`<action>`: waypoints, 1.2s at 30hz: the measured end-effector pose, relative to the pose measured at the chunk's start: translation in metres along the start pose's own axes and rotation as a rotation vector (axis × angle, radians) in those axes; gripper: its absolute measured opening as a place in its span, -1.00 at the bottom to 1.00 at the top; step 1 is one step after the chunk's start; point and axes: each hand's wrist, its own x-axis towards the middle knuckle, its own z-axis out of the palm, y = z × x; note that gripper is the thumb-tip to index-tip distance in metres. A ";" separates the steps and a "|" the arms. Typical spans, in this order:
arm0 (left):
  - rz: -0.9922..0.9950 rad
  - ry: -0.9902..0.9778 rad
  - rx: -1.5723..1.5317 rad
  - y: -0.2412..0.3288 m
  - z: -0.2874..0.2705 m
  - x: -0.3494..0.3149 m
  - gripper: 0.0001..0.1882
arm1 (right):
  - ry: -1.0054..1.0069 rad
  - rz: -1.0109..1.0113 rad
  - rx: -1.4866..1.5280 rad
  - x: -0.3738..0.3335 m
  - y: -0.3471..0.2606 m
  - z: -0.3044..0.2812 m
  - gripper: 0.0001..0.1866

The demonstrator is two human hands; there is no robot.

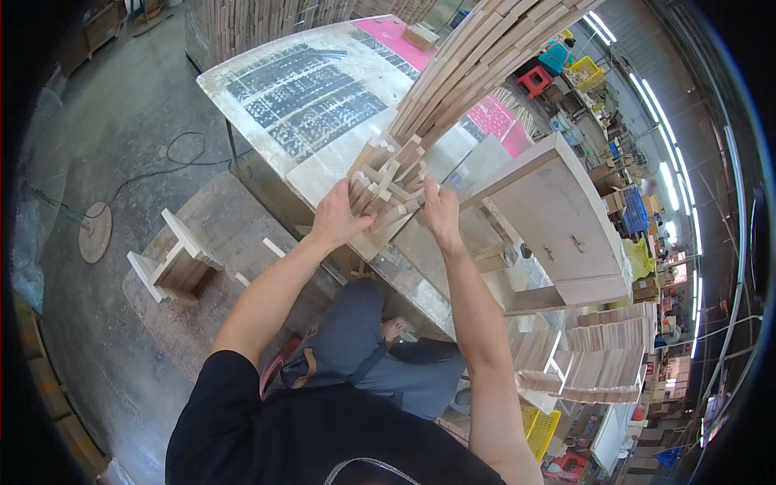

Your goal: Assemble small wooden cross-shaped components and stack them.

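A loose cluster of short pale wooden sticks [386, 171] lies at the near edge of the table, their ends pointing in several directions. My left hand [338, 217] is closed around sticks at the cluster's left side, thumb toward the middle. At the right side, my right hand [440, 212] has its fingers curled against the stick ends; the fingertips are partly hidden, but it appears to grip some of them. Just beyond the cluster rises a tall stack of long wooden strips [469, 73].
The worktable [299, 174] carries dark patterned sheets and a pink sheet [396, 36]. Close on my right stands a wooden frame with a pale panel [566, 226]. Stacked wooden pieces [606, 347] lie beyond it. A small wooden piece [178, 263] rests on the low surface at left.
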 end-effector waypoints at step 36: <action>-0.216 -0.018 0.662 -0.170 -0.100 -0.140 -0.38 | 0.101 0.330 -0.919 -0.346 0.162 -0.425 -0.56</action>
